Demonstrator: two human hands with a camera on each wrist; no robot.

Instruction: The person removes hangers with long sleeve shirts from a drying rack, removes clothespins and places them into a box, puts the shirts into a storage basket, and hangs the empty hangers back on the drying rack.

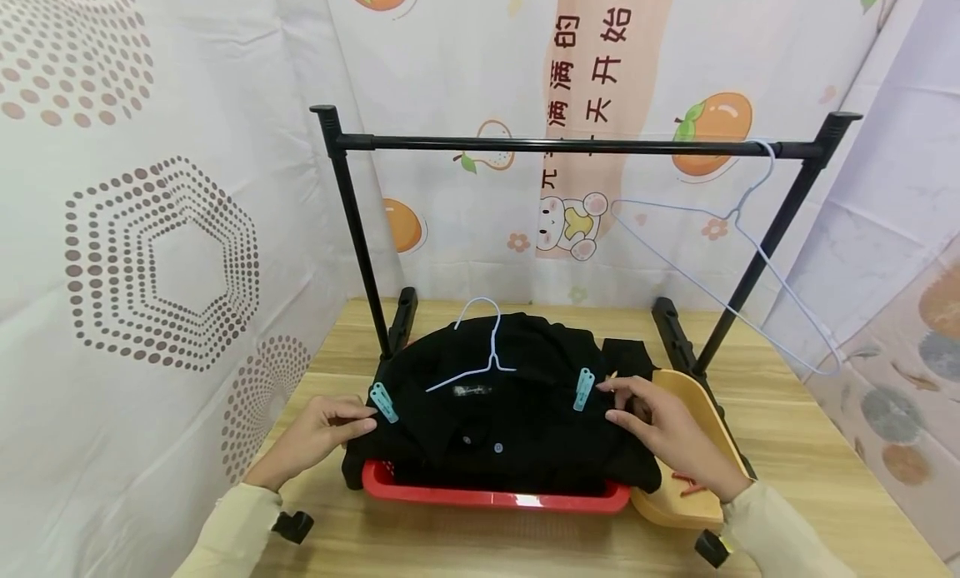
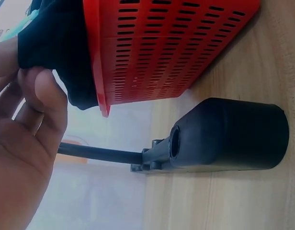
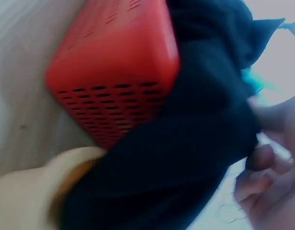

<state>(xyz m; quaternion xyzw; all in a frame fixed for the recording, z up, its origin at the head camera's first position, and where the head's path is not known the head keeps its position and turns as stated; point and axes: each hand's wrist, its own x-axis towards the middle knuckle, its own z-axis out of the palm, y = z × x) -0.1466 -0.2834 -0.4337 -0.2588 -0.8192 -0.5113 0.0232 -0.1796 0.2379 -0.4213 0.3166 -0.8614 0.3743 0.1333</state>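
Note:
A black shirt [image 1: 540,424] with buttons and a neck label lies bunched over a red basket [image 1: 495,499]. From its collar rises the hook of a light blue hanger [image 1: 493,360]; the rest of that hanger is mostly hidden in the cloth. Teal clothespins sit on both shoulders, one on the left [image 1: 383,403] and one on the right [image 1: 583,390]. My left hand [image 1: 322,432] pinches the shirt's cloth beside the left clothespin, thumb against the fingers [image 2: 54,91]. On the other side, my right hand [image 1: 667,420] pinches cloth just right of the right clothespin.
A black garment rack with a crossbar [image 1: 525,146] stands around the basket, its feet on the wooden table [image 1: 817,453]. Another light blue hanger [image 1: 738,216] hangs at the bar's right end. Right of the basket is a yellow tray [image 1: 675,513] holding a red clothespin [image 1: 690,484].

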